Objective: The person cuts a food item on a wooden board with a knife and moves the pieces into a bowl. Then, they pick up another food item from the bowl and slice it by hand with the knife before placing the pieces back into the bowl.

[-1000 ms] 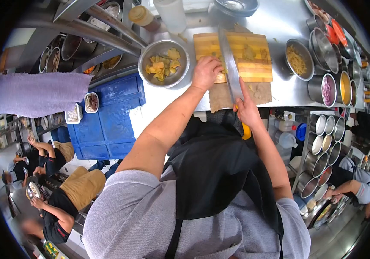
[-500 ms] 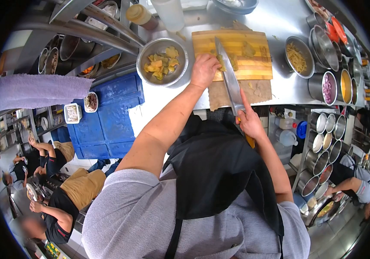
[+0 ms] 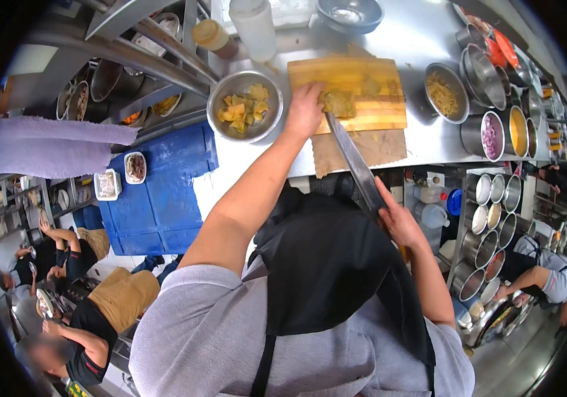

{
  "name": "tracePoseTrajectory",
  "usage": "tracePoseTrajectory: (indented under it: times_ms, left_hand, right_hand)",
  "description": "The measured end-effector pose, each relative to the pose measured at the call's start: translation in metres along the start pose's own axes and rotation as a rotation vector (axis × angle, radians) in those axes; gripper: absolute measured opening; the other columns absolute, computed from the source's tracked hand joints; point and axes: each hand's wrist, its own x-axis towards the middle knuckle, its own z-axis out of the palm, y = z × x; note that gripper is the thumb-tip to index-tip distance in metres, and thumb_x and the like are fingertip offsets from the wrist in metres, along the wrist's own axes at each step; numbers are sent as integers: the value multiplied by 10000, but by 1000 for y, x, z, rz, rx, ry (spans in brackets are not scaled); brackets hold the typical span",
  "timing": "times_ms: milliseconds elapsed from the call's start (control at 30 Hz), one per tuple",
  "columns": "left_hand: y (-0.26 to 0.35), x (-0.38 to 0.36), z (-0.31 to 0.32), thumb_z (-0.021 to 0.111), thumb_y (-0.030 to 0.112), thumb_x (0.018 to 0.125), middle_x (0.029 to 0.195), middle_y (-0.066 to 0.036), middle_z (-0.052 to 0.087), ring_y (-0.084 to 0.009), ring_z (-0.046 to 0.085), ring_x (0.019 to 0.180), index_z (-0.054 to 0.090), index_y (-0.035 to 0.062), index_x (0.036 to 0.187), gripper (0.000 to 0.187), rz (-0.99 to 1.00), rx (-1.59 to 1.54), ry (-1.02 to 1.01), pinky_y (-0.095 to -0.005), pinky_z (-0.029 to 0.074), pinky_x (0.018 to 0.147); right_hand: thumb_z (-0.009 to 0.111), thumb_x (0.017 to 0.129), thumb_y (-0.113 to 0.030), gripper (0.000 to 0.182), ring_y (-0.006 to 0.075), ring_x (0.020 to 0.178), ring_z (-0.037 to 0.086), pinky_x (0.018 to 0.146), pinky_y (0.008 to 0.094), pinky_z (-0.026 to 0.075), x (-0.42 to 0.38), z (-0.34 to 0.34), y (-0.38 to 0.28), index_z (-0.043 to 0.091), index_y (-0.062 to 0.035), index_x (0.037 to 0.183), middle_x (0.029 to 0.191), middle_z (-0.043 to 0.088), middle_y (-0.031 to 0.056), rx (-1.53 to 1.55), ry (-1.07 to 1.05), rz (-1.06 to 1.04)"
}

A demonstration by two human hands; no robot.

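My right hand (image 3: pixel 399 217) is wrapped round the handle of a long kitchen knife (image 3: pixel 355 159). The blade slants up and left, its tip by the near side of a moist yellow-green vegetable piece (image 3: pixel 339 104). That piece lies on a striped wooden cutting board (image 3: pixel 389 76). With fingers closed together, my left hand (image 3: pixel 305 111) presses at the piece's left edge; its fingertips are partly hidden. Left of the board stands a steel bowl (image 3: pixel 214 114) with chopped yellow-green pieces (image 3: pixel 245 109) in it. A brown cloth (image 3: pixel 359 149) sticks out from under the board's near edge.
To the right stand a bowl of yellow shreds (image 3: pixel 443 96) and a pot of chopped purple onion (image 3: pixel 489 135). Squeeze bottles (image 3: pixel 253 30) and a blue-grey bowl (image 3: pixel 343 26) are at the back. Metal shelving (image 3: pixel 171 63) rises at left. Other people work on both sides.
The knife has drawn back toward my body, its tip moving from the board's far part to its near part. My left hand stays by the vegetable. The view has shifted slightly.
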Motion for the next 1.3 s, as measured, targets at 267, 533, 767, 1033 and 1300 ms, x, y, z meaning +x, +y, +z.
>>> tracePoseTrajectory:
  times_ms: [267, 533, 767, 1033, 1300]
  left_hand:
    - [9, 38, -16, 576, 39, 863, 1048, -229, 675, -452, 639, 1015, 705, 39, 1026, 208, -226, 237, -420, -513, 525, 926]
    - [94, 104, -18, 751, 83, 792, 963, -183, 724, -370, 697, 957, 673, 35, 985, 214, -193, -28, -567, -435, 543, 819]
    - [22, 129, 104, 862, 127, 766, 1128, -155, 697, -373, 669, 1056, 663, 64, 1055, 357, -16, 160, -578, -459, 528, 907]
    - [33, 71, -1, 787, 65, 804, 1052, -141, 676, -382, 642, 1087, 702, 74, 1046, 256, -37, -6, -157, -467, 506, 952]
    - [14, -15, 2, 774, 55, 804, 1111, -109, 702, -346, 643, 1036, 716, 58, 997, 201, 158, 49, 6, -444, 513, 932]
  right_hand:
    - [509, 1002, -2, 768, 255, 701, 619, 771, 367, 526, -73, -20, 19, 274, -314, 1664, 757, 650, 130, 54, 57, 112]
    - [518, 984, -9, 781, 216, 699, 597, 770, 330, 515, -92, -23, 41, 261, -281, 1670, 741, 631, 97, 284, 336, 109]
    - [532, 993, -61, 787, 225, 712, 625, 779, 365, 530, -50, -15, 40, 224, -296, 1678, 747, 645, 96, 342, 242, 89]
    - [490, 1007, -100, 741, 387, 792, 690, 821, 479, 528, 9, -11, -5, 218, -290, 1670, 787, 674, 194, 202, 202, -98]
    - [489, 992, -91, 750, 477, 834, 677, 827, 551, 490, 36, -4, -11, 218, -279, 1665, 836, 691, 281, -64, 199, -37]
